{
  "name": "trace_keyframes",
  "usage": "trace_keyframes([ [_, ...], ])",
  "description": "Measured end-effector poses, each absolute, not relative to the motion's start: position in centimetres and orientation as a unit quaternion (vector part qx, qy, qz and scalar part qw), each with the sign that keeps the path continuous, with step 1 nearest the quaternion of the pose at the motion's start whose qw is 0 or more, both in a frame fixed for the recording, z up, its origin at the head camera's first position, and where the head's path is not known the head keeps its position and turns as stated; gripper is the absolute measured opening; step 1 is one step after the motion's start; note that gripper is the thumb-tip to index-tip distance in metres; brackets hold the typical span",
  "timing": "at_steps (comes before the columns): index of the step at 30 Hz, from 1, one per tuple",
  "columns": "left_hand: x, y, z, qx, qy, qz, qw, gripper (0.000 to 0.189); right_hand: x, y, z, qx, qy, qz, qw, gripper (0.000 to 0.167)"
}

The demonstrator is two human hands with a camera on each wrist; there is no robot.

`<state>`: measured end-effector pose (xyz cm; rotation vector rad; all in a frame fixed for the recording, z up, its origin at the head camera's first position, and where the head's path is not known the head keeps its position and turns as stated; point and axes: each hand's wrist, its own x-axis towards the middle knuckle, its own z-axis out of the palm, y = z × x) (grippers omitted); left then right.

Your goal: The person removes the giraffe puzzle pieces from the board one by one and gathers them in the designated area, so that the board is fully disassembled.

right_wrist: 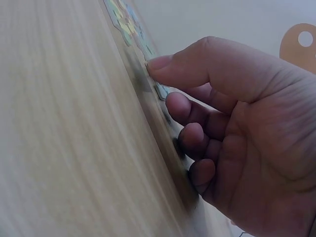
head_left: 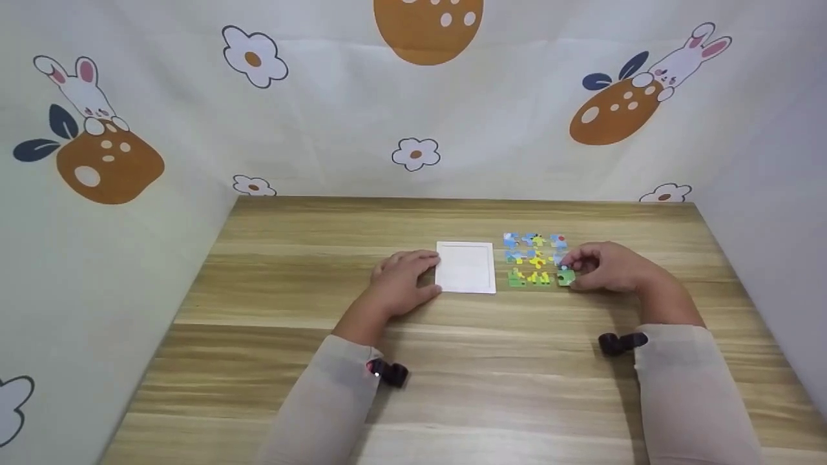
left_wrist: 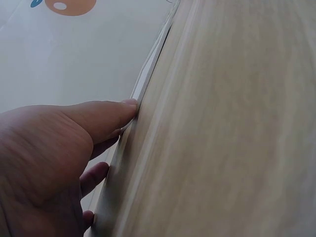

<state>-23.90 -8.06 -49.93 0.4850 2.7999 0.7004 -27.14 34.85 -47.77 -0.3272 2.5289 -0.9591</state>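
Observation:
In the head view, a white square tray [head_left: 465, 268] with a raised border lies flat on the wooden table. My left hand [head_left: 402, 282] rests at its left side, thumb and fingertips touching that edge. In the left wrist view the thumb [left_wrist: 106, 118] presses along the tray's thin rim [left_wrist: 143, 81]. To the tray's right, several colourful jigsaw pieces [head_left: 537, 259] lie in rows. My right hand [head_left: 607, 268] pinches a green jigsaw piece [head_left: 566, 278] at the lower right of these rows. In the right wrist view the thumb [right_wrist: 168, 70] covers part of it; the other fingers are curled.
The wood-grained table [head_left: 284, 310] extends on all sides of the tray. A patterned curtain [head_left: 336, 110] with rabbits and flowers hangs behind it. Small black wrist cameras sit on the left sleeve [head_left: 323, 400] and the right sleeve [head_left: 694, 394].

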Motion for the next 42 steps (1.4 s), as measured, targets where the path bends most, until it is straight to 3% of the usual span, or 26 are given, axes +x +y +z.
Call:
trace_keyframes([
  [24, -24.1, -8.2, -49.9, 0.162, 0.950, 0.243, 0.114, 0.062, -27.0, 34.2, -47.1, -0.108, 0.910, -0.363, 0.169, 0.044],
  [30, -24.3, -8.5, -50.0, 0.159, 0.949, 0.249, 0.110, 0.062, -26.7, 32.7, -45.7, -0.097, 0.911, -0.366, 0.166, 0.043],
  [42, -24.2, -8.5, -49.5, 0.152, 0.944, 0.273, 0.103, 0.057, -25.5, 27.5, -42.8, -0.137, 0.914, -0.366, 0.109, 0.032],
])
